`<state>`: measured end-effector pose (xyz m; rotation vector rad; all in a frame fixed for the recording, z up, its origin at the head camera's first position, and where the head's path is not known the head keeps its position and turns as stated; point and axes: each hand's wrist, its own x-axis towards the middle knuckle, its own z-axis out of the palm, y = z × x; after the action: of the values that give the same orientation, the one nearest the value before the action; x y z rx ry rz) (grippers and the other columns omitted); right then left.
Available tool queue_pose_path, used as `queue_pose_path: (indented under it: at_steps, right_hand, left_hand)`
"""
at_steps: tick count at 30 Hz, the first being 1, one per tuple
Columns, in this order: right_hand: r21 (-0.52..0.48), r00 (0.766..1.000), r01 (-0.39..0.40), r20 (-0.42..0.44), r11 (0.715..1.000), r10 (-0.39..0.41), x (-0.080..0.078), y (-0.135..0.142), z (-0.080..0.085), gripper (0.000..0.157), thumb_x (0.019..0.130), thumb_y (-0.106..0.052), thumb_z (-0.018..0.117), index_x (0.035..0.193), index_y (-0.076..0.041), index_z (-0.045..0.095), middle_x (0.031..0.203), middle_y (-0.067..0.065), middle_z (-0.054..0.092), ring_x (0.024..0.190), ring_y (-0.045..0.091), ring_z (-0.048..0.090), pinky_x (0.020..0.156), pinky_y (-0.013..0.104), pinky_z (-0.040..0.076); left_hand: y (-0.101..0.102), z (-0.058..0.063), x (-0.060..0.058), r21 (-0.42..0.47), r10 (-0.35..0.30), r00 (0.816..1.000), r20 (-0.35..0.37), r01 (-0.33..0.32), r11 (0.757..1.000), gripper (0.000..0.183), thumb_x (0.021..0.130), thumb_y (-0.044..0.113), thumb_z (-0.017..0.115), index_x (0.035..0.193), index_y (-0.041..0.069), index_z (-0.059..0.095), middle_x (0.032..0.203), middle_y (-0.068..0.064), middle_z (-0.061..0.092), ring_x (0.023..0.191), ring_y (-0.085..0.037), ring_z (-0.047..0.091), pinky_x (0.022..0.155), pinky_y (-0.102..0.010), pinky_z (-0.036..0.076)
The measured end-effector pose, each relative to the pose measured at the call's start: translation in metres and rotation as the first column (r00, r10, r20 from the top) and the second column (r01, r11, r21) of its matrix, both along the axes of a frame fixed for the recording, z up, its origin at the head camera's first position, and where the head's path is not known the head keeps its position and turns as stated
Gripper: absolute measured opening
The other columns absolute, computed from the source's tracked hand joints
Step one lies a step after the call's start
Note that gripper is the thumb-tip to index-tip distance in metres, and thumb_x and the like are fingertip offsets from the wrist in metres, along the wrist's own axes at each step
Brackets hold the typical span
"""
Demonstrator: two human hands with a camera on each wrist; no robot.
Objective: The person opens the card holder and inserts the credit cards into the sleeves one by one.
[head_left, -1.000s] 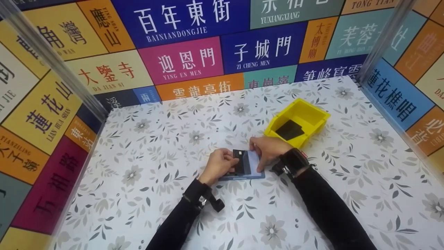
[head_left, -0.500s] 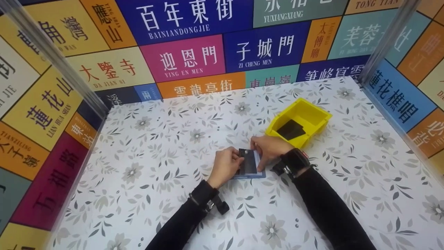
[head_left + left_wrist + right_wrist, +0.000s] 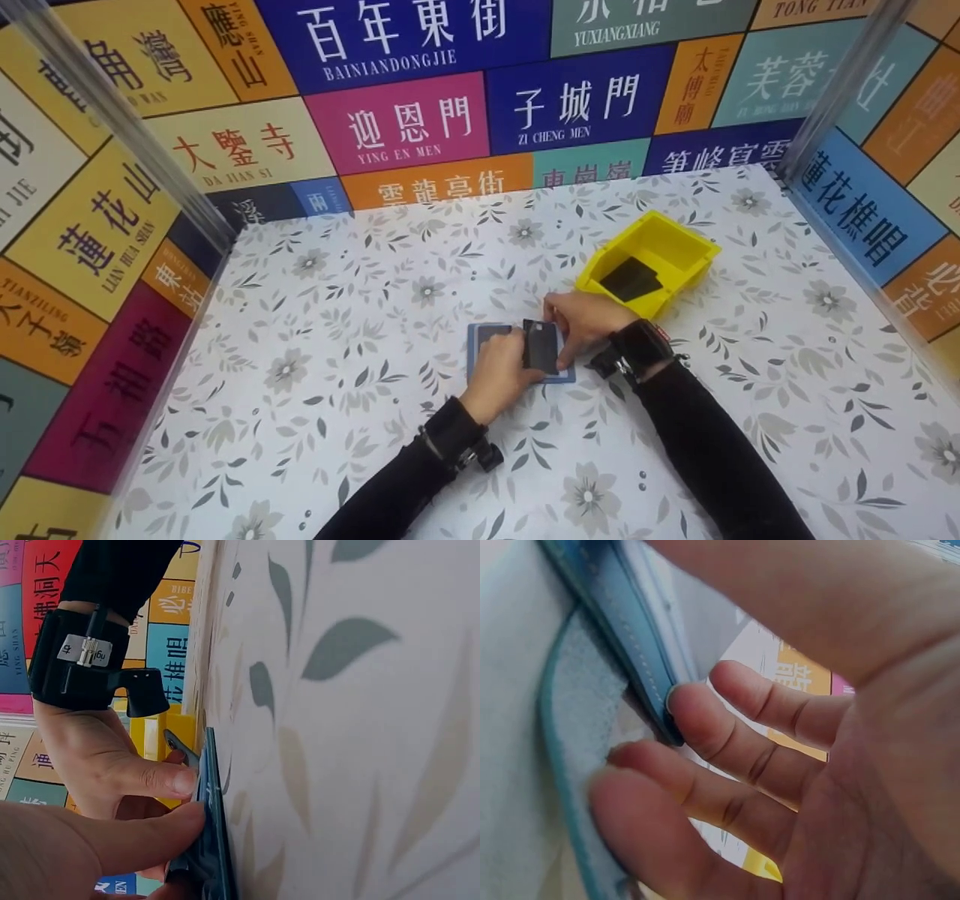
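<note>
A blue card holder (image 3: pixel 484 339) lies flat on the flowered table (image 3: pixel 360 315), near the middle. A black card (image 3: pixel 540 346) rests on its right half. My left hand (image 3: pixel 501 369) pinches the card's left edge between thumb and fingers. My right hand (image 3: pixel 581 319) grips the holder's right edge from the far side. In the left wrist view the holder (image 3: pixel 211 829) shows edge-on, with my left thumb (image 3: pixel 142 836) against it and the right hand (image 3: pixel 112 772) behind. In the right wrist view curled fingers (image 3: pixel 735 735) hook round the holder's blue rim (image 3: pixel 622 652).
A yellow bin (image 3: pixel 679 247) stands just behind my right hand and holds another black card (image 3: pixel 630 279). Walls of coloured signs close in the table at the left, back and right. A wrist strap (image 3: pixel 79 660) sits on the right forearm.
My left hand has slid right and toward me with the black card, uncovering the holder's left part. The right hand has stayed on the holder's right edge.
</note>
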<state>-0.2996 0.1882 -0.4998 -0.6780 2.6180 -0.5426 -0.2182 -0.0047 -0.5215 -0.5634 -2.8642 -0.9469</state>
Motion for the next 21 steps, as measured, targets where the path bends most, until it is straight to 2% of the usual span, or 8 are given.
queue_pose_path:
  at_steps: [7,11,13,18,20,21]
  right_hand:
    - [-0.016,1.0,-0.026,0.008,1.0,0.026,-0.0046,0.0024,-0.0014,0.066,0.057,-0.025,0.102,0.106,-0.014,0.06,0.088,0.004,0.064,0.076,0.018,0.056,0.068,0.03,0.045]
    - [-0.021,0.999,-0.032,0.004,0.999,0.032,-0.0058,0.0028,-0.0025,0.065,0.058,-0.026,0.102,0.105,-0.013,0.06,0.088,0.004,0.064,0.077,0.018,0.055,0.068,0.029,0.045]
    - [-0.025,1.0,-0.023,0.017,0.999,0.023,-0.0053,0.0022,-0.002,0.064,0.058,-0.026,0.101,0.106,-0.013,0.06,0.089,0.004,0.064,0.077,0.018,0.055,0.068,0.029,0.044]
    - [-0.027,0.999,-0.012,0.035,1.0,0.013,-0.0027,0.0018,0.0,0.064,0.059,-0.024,0.101,0.107,-0.012,0.06,0.09,0.005,0.065,0.078,0.019,0.056,0.068,0.03,0.046]
    - [-0.024,0.999,-0.005,0.04,1.0,0.006,-0.0018,0.0017,0.0006,0.063,0.059,-0.024,0.101,0.106,-0.012,0.06,0.089,0.005,0.065,0.077,0.02,0.056,0.068,0.03,0.046]
    - [-0.022,0.999,-0.002,0.042,1.0,0.003,-0.0013,0.0016,0.0011,0.063,0.059,-0.024,0.101,0.106,-0.012,0.061,0.089,0.005,0.065,0.077,0.02,0.056,0.068,0.03,0.047]
  left_hand:
    - [0.0035,-0.001,0.0045,-0.1,-0.018,0.998,-0.067,0.012,0.995,0.038,0.078,0.014,0.089,0.104,-0.002,0.066,0.091,-0.02,0.071,0.084,-0.035,0.071,0.074,-0.043,0.06]
    - [0.0021,-0.0023,0.0028,-0.135,-0.035,0.997,-0.069,0.025,0.991,0.041,0.077,0.013,0.089,0.107,-0.002,0.066,0.091,-0.017,0.07,0.085,-0.032,0.069,0.075,-0.041,0.059]
    - [0.0012,-0.0027,0.002,-0.121,-0.039,0.998,-0.055,0.032,0.992,0.044,0.077,0.011,0.089,0.112,-0.003,0.066,0.094,-0.017,0.07,0.087,-0.031,0.068,0.077,-0.041,0.059]
    - [-0.0001,-0.0027,0.0008,-0.07,-0.036,0.999,0.007,0.036,0.997,0.074,0.075,0.01,0.089,0.138,-0.01,0.055,0.11,-0.024,0.07,0.1,-0.036,0.068,0.09,-0.045,0.058]
    - [-0.0014,-0.0017,-0.0003,-0.053,-0.038,0.999,0.029,0.04,0.998,0.087,0.072,0.011,0.092,0.144,-0.011,0.049,0.115,-0.026,0.069,0.104,-0.038,0.066,0.094,-0.047,0.057]
    - [-0.0024,-0.0012,-0.0018,-0.051,-0.046,0.999,0.024,0.047,0.998,0.087,0.069,0.013,0.093,0.143,-0.009,0.052,0.114,-0.026,0.069,0.103,-0.038,0.067,0.094,-0.047,0.056]
